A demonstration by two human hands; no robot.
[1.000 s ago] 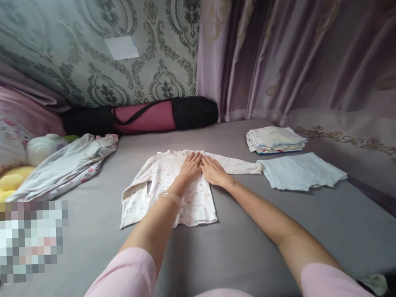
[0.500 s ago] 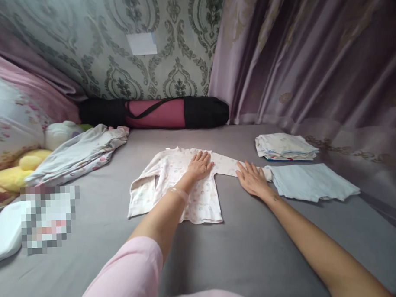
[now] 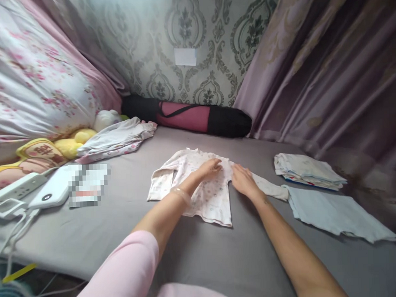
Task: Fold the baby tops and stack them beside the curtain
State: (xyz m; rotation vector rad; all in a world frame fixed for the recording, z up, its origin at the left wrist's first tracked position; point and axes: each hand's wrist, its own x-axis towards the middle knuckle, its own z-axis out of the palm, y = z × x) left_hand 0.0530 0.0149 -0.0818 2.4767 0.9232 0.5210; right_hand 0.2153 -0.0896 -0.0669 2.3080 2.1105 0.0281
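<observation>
A small white long-sleeved shirt (image 3: 206, 196) with a faint print lies spread on the grey sheet. Its right-side sleeve stretches out towards a folded light blue garment (image 3: 336, 211), while the left-side sleeve bends down beside the body. My left hand (image 3: 212, 168) is over the upper chest of the shirt, fingers extended and a little bent, holding nothing. Close by, my right hand (image 3: 244, 181) rests on the top of the outstretched sleeve near the shoulder, its fingers laid out flat. The cuff of that sleeve meets the edge of the blue garment.
Folded clothes (image 3: 309, 170) are stacked at the right. More clothes (image 3: 119, 138) lie at the left by a yellow plush toy (image 3: 68, 146). A power strip (image 3: 22, 187) and white device (image 3: 54, 188) sit at the left edge. A rolled bag (image 3: 187, 116) lies along the wall.
My right hand has slid left along the sleeve from near the cuff to the shoulder. My left hand's fingers have bent slightly. The view has turned left.
</observation>
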